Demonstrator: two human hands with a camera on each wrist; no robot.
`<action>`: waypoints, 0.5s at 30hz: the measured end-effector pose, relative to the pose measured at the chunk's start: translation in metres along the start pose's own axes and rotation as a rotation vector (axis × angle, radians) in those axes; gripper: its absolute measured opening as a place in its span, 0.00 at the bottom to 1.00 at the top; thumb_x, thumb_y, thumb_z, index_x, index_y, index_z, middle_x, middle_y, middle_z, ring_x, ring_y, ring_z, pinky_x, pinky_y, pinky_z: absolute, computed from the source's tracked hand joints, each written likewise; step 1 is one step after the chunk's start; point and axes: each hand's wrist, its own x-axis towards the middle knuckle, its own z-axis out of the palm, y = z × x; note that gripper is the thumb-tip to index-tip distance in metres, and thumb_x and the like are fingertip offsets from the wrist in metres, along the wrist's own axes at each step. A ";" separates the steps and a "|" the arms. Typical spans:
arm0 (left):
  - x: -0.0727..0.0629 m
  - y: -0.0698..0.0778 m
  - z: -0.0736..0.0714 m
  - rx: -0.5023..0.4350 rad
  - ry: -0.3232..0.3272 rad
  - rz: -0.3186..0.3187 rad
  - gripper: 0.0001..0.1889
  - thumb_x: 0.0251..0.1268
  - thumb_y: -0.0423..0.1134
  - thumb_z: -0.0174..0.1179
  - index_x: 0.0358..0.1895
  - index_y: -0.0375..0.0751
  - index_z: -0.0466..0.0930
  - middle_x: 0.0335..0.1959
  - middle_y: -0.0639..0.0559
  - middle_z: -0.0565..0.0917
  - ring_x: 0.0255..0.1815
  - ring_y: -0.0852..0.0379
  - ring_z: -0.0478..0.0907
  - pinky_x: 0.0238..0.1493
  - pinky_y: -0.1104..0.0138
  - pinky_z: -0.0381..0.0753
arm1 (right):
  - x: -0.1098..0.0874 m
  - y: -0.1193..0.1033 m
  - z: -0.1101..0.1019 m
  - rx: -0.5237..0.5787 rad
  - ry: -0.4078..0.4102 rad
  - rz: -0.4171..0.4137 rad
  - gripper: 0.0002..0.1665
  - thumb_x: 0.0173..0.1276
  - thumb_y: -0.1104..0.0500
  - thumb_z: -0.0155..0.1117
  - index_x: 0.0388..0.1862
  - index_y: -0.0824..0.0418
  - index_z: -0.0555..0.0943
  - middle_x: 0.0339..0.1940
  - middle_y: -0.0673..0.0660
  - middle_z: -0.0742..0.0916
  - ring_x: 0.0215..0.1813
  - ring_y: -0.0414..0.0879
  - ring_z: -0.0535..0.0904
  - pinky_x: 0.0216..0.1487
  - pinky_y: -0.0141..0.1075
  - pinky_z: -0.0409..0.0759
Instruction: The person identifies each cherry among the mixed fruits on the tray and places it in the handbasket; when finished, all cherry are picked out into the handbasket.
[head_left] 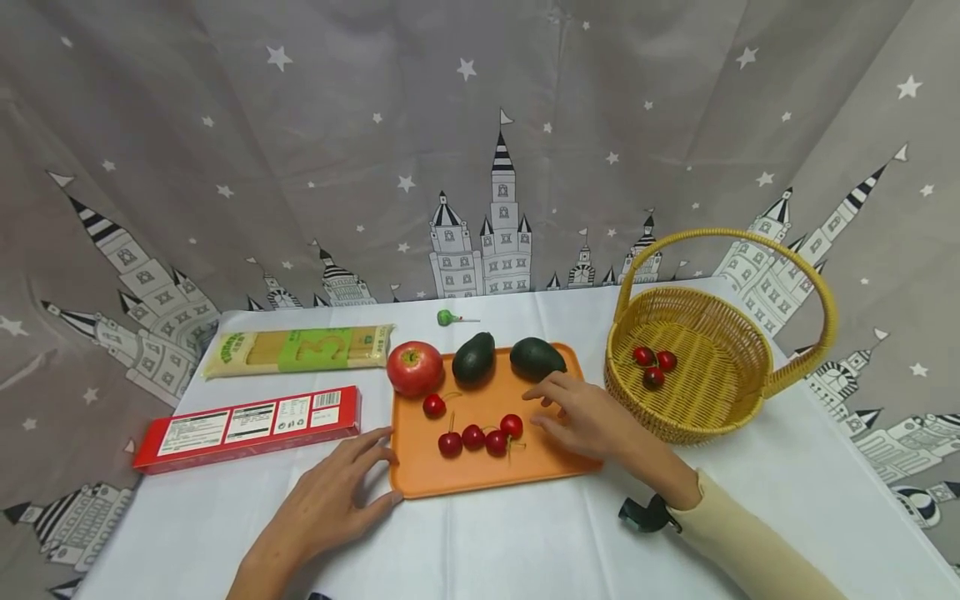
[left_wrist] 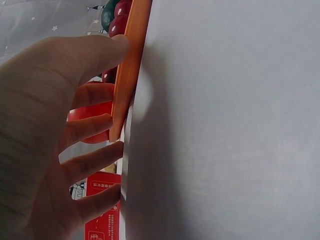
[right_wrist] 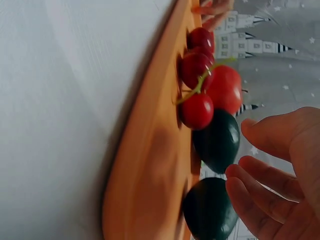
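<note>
My left hand (head_left: 330,492) rests at the left edge of an orange tray (head_left: 450,477), thumb and fingertips at its rim, nothing gripped. Over the tray's right part hovers my right hand (head_left: 588,417), its fingers loosely bent and holding nothing. Close to its fingertips lie several red cherries (head_left: 496,442) with stems, in a loose row. Another cherry (head_left: 433,406) sits farther back. Along the tray's far side are a red apple (head_left: 415,368) and two dark green avocados, one at the middle (head_left: 473,358) and one at the right (head_left: 537,358).
A woven basket (head_left: 738,408) with a tall handle stands right of the tray, three cherries (head_left: 654,377) inside. On the left lie a pack of noodles (head_left: 300,349) and a red box (head_left: 251,427). Behind the tray is a green lollipop (head_left: 446,317). A castle-print curtain hangs behind.
</note>
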 end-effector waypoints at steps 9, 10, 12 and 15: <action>0.001 0.000 0.002 0.008 0.011 0.002 0.26 0.56 0.59 0.80 0.56 0.58 0.85 0.75 0.48 0.78 0.75 0.41 0.75 0.68 0.38 0.81 | 0.005 -0.006 0.010 0.019 -0.106 0.009 0.18 0.72 0.59 0.76 0.59 0.55 0.88 0.54 0.51 0.87 0.48 0.44 0.86 0.51 0.37 0.88; 0.000 0.000 0.002 0.007 0.012 0.004 0.26 0.56 0.59 0.80 0.55 0.58 0.85 0.75 0.48 0.78 0.75 0.40 0.75 0.68 0.37 0.81 | 0.006 -0.006 0.012 0.021 -0.111 0.005 0.17 0.72 0.59 0.76 0.59 0.55 0.88 0.53 0.52 0.87 0.47 0.44 0.85 0.50 0.36 0.87; 0.000 0.000 0.002 0.004 0.013 0.000 0.25 0.56 0.59 0.80 0.55 0.59 0.85 0.75 0.48 0.78 0.74 0.41 0.75 0.68 0.38 0.81 | 0.007 -0.007 0.013 0.022 -0.119 -0.002 0.17 0.72 0.59 0.76 0.59 0.55 0.88 0.53 0.52 0.87 0.44 0.43 0.83 0.46 0.33 0.86; 0.000 0.000 0.001 -0.001 0.014 0.002 0.25 0.56 0.59 0.80 0.54 0.59 0.85 0.75 0.48 0.78 0.74 0.40 0.76 0.67 0.37 0.81 | 0.009 -0.006 0.015 0.017 -0.125 -0.003 0.17 0.72 0.58 0.76 0.59 0.54 0.89 0.53 0.51 0.87 0.41 0.43 0.81 0.43 0.30 0.83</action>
